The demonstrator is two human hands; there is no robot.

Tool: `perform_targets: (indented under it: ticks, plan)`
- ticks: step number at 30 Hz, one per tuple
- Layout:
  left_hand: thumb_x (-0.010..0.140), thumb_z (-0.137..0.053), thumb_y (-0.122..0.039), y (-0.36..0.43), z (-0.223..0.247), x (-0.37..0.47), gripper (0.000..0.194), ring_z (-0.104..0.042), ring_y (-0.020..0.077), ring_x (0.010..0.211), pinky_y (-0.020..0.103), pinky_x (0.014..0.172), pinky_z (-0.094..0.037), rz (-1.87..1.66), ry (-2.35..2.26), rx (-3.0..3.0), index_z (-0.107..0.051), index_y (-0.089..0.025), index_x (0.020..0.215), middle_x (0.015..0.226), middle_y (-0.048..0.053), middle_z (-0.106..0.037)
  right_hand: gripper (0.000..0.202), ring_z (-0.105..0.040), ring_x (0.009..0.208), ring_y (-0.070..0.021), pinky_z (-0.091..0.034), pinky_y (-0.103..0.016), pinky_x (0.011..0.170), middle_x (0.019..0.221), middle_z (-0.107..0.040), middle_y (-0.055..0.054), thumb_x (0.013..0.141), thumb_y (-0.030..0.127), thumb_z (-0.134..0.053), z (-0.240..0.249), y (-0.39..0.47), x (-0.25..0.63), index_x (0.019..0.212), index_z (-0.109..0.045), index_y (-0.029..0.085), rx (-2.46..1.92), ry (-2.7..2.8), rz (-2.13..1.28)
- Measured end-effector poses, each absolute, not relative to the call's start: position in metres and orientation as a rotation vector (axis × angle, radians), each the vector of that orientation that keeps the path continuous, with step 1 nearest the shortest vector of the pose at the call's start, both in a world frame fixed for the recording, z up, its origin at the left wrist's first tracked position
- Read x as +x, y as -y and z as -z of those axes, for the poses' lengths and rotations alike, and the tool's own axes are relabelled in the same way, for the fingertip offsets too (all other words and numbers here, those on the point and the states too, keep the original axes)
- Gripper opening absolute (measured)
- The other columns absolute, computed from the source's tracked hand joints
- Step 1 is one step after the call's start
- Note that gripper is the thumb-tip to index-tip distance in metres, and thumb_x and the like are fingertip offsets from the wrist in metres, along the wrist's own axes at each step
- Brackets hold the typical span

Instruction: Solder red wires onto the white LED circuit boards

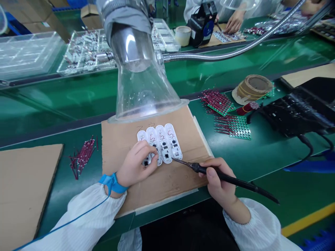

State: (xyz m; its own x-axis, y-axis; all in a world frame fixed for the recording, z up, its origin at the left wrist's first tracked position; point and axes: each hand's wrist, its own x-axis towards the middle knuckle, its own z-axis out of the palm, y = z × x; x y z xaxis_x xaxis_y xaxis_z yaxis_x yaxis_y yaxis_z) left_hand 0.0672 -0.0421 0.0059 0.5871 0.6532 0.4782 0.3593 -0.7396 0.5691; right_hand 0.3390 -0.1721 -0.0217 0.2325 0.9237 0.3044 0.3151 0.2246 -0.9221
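Observation:
Several white oval circuit boards (174, 143) lie side by side on a cardboard sheet (191, 136), with red wires and black parts on them. My right hand (221, 177) holds a black soldering iron (230, 179), its tip at the lower end of the boards. Over the left boards is my left hand (138, 160), thumb and forefinger pinched together near a thin strand; what they grip is too small to name. A blue band (113, 183) is round the left wrist.
A clear fume funnel (143, 83) hangs above the boards. Red wires (83, 157) lie left; green boards with wires (239, 127), a tape roll (252, 87) and a black device (295, 111) stand right. Across the bench is another person's hand (235, 22).

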Motion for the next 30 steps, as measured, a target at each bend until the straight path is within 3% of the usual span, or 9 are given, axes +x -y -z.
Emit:
perform_targets:
  ticks: [8, 30]
  plan:
    - [0.101, -0.063, -0.008, 0.0433, -0.0062, 0.0707, 0.015, -0.051, 0.0149, 0.069, 0.029, 0.063, -0.042, -0.944, -0.787, 2.438, -0.059, -0.022, 0.100, 0.082, -0.001, -0.058, 0.009, -0.072, 0.068, -0.0181, -0.055, -0.030, 0.061, 0.085, -0.075, -0.002, 0.108, 0.030, -0.067, 0.0236, 0.1726, 0.3448, 0.108, -0.075, 0.028, -1.370, 1.408, -0.626]
    - [0.100, -0.062, -0.007, 0.0427, -0.0053, 0.0680, 0.015, -0.051, 0.0140, 0.071, 0.027, 0.064, -0.042, -0.952, -0.787, 2.401, -0.059, -0.021, 0.100, 0.085, -0.001, -0.057, 0.012, -0.073, 0.066, -0.0171, -0.057, -0.030, 0.062, 0.085, -0.075, -0.001, 0.110, 0.035, -0.066, 0.0246, 0.1719, 0.3457, 0.111, -0.075, 0.028, -1.334, 1.428, -0.638]
